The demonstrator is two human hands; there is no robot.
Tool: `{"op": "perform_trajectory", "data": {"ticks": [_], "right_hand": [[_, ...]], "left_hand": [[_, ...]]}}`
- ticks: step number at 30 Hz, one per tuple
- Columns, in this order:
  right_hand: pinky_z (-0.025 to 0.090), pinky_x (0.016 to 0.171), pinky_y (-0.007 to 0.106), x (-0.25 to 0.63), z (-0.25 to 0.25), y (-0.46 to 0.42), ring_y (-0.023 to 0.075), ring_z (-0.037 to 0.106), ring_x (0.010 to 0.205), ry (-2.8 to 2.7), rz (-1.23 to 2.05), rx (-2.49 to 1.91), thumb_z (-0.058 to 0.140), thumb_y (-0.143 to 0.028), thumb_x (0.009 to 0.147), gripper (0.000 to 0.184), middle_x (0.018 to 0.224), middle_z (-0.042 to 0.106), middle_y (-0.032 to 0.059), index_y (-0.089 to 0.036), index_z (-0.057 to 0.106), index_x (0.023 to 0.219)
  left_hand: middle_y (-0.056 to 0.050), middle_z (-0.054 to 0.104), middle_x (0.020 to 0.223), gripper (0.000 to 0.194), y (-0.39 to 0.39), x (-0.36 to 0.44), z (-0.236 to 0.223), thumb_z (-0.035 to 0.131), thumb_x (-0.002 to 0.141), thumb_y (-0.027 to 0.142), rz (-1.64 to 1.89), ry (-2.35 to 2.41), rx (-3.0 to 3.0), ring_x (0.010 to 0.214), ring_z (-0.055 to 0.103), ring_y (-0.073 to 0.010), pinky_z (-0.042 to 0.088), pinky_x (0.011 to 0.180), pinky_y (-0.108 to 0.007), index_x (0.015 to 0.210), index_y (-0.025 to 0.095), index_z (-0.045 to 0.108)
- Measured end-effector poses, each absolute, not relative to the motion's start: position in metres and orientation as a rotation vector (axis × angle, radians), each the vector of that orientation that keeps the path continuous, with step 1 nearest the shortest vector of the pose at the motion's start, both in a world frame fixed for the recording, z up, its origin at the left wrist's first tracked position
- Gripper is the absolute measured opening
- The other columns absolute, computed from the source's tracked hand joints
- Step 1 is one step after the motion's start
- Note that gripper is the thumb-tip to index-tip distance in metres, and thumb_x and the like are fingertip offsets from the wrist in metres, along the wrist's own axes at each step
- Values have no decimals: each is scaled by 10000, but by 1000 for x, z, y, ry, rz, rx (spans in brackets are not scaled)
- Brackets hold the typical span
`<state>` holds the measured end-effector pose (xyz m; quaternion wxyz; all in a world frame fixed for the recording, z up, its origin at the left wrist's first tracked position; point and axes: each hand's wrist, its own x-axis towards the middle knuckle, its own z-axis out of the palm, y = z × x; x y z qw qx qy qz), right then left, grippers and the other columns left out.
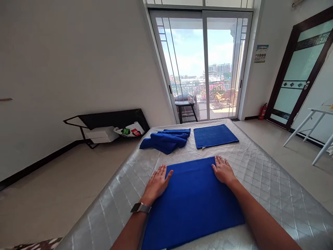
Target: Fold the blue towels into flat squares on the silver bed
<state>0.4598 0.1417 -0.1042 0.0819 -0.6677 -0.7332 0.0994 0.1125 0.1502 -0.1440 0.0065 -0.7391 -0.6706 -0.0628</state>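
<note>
A blue towel (194, 198) lies flat and smooth on the quilted mattress (275, 194) in front of me. My left hand (157, 180) rests open at its far left corner, fingers stretched out and thumb over the cloth. On the far right corner lies my right hand (223, 169), also open and flat, pointing away from me. Beyond the hands, a folded blue towel (215, 135) lies flat at the right. To its left is a rumpled heap of blue towels (168, 139).
A black-framed rack (111, 119) with a white box (100, 134) and a bag (130, 130) stands by the left wall. A dark stool (186, 104) is before the sliding glass door (205, 69). At the right are a white-legged table (319, 118) and a fire extinguisher (262, 111).
</note>
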Motion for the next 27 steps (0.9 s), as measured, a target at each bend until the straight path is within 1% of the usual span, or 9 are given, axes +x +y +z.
{"op": "perform_trajectory", "data": {"ticks": [3,6,8,11,14,16,21,23,27], "right_hand": [[138,1245,434,463,-107,142,226,206,1533,-2214,220,-1974,207,-407,1031,648,1648,241,131,-80,269,1587],[141,1245,427,464,-105,138,215,202,1534,-2236,180,-1981,204,-409,1037,634,1652,244,114,-108,275,1590],[140,1247,417,464,-101,133,207,196,1535,-2254,168,-1980,210,-400,1038,624,1652,251,106,-110,293,1584],[155,1246,412,462,-94,127,203,186,1538,-2300,175,-1950,209,-376,1036,611,1646,272,100,-105,336,1568],[175,1243,403,459,-93,122,210,184,1538,-2326,218,-1964,211,-371,1032,625,1646,264,116,-70,319,1569],[177,1245,412,456,-97,119,222,180,1539,-2319,213,-1962,213,-401,1033,649,1653,240,125,-59,272,1582],[163,1247,453,443,-116,109,245,154,1544,-2345,172,-1910,214,-483,1032,679,1668,191,96,-120,221,1606],[163,1247,452,439,-122,106,249,151,1544,-2364,191,-1931,227,-491,1030,689,1667,186,106,-109,224,1604],[157,1250,431,437,-121,105,238,140,1545,-2379,222,-1972,218,-509,1031,710,1667,181,119,-89,210,1603]], "left_hand": [[-203,382,1585,732,148,121,-139,181,1018,518,-227,-2072,-2316,1488,345,-280,293,1225,-474,1507,12,385],[-209,427,1563,742,140,130,-130,194,1017,546,-372,-2028,-2276,1468,382,-304,330,1207,-490,1494,21,412],[-184,481,1538,717,132,135,-122,228,1015,564,-450,-1982,-2276,1441,426,-302,355,1196,-481,1479,66,456],[-120,576,1472,607,119,143,-108,278,1020,536,-489,-1946,-2339,1367,520,-274,411,1160,-454,1407,164,561],[-94,608,1440,530,106,155,-97,324,1020,497,-512,-1884,-2441,1332,553,-260,447,1133,-442,1355,202,610],[-85,593,1459,524,95,172,-95,339,1021,497,-565,-1784,-2515,1366,521,-254,431,1153,-444,1389,211,579],[-107,495,1544,607,68,237,-108,308,1025,535,-717,-1564,-2616,1462,400,-262,356,1212,-490,1517,198,420],[-122,477,1553,654,62,254,-117,299,1016,565,-703,-1559,-2650,1475,378,-264,342,1220,-493,1540,182,377],[-143,433,1577,760,60,258,-131,300,982,646,-627,-1666,-2666,1497,331,-276,312,1232,-488,1547,142,361]]}}
